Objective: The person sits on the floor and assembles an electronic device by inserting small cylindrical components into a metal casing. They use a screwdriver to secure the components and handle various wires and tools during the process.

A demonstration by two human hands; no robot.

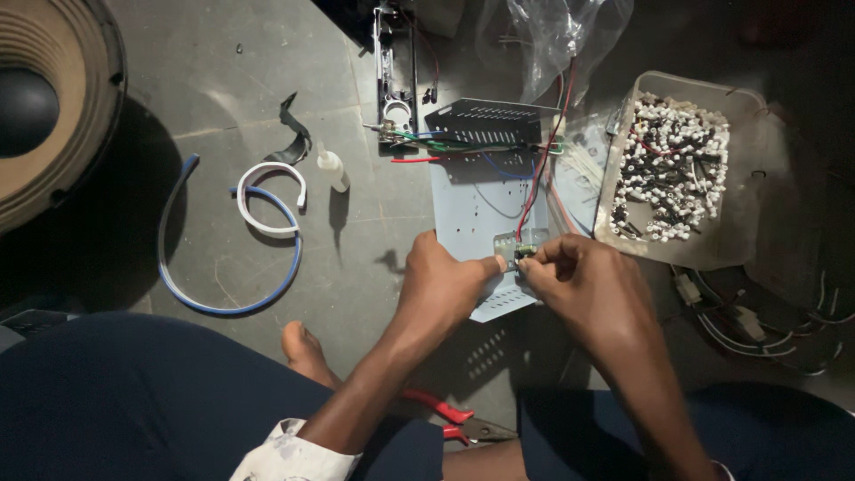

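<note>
My left hand (443,283) and my right hand (583,283) meet over a small green circuit board (521,249), pinching it between their fingertips. The board sits above a pale metal chassis plate (472,191) lying on the floor. Red, blue and green wires (534,178) run from the board up to the plate's black vented end (485,123). Part of the board is hidden by my fingers.
A plastic tray (761,160) of several white and dark small parts lies at right. Blue and white tubing loops (267,200), a small white bottle (332,169), a loudspeaker cone (49,98), red-handled pliers (450,417), a clear plastic bag (552,36) and my bare foot (305,352) surround me.
</note>
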